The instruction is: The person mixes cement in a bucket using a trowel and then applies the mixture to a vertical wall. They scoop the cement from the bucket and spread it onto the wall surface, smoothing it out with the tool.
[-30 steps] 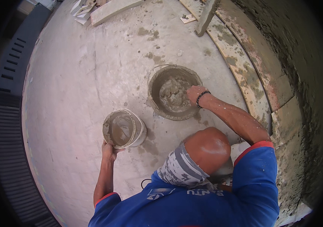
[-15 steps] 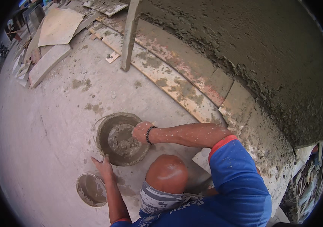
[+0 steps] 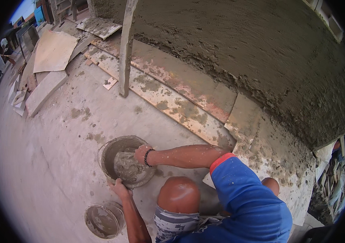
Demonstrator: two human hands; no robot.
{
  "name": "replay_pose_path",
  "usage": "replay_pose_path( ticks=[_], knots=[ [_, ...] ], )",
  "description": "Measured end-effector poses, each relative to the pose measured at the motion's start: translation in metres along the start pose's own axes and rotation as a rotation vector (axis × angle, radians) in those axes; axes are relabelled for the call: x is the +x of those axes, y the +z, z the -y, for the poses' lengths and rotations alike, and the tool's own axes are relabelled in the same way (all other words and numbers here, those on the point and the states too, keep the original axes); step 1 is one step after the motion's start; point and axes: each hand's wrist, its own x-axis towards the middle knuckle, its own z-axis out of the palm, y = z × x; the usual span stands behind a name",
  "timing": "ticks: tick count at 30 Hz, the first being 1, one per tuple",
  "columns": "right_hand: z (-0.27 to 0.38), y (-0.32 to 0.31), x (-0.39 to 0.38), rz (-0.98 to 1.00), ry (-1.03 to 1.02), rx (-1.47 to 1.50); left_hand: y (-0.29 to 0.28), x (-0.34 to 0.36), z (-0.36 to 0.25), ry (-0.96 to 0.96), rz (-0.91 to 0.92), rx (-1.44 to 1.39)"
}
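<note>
A mortar-stained bucket (image 3: 108, 156) with a thin wire handle sits on the concrete floor in front of my knee. Wet grey mortar (image 3: 129, 167) fills its lower part. My left hand (image 3: 120, 189) grips the bucket's near rim, its fingers against the outer wall. Over the right side of the opening, my right hand (image 3: 142, 154) is closed in a fist. Whatever it holds is hidden behind the fingers and mortar. Left of my left forearm stands a smaller bucket (image 3: 104, 222), its inside coated with mortar.
Mortar-splattered boards (image 3: 172, 107) lie along the foot of a freshly plastered wall (image 3: 237, 44) on the right. An upright plank (image 3: 125, 56) stands before them. At the far left are a sheet (image 3: 55, 50) and a pale slab (image 3: 46, 92). Debris (image 3: 338, 178) lies at the right edge.
My left hand has gone from fingers apart beside the rim to gripping it. My right fist has moved slightly within the bucket's opening, and the mortar has shifted. The whole view has shifted.
</note>
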Motion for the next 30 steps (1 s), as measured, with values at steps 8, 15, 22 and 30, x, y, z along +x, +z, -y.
replay_pose_path(
  ticks=[8, 15, 22, 30],
  knots=[
    [0.002, -0.026, -0.041, -0.017, -0.135, 0.077, 0.021, -0.002, -0.013, -0.004, -0.021, 0.089],
    [0.002, -0.003, -0.056, -0.03, -0.164, -0.022, 0.045, -0.016, -0.025, 0.022, 0.02, 0.077],
    [-0.013, -0.017, -0.019, -0.005, -0.082, -0.077, 0.03, -0.001, -0.03, -0.016, 0.081, 0.024],
    [-0.03, -0.041, -0.01, -0.154, 0.056, -0.061, 0.022, 0.002, -0.02, 0.057, 0.06, 0.073]
  ],
)
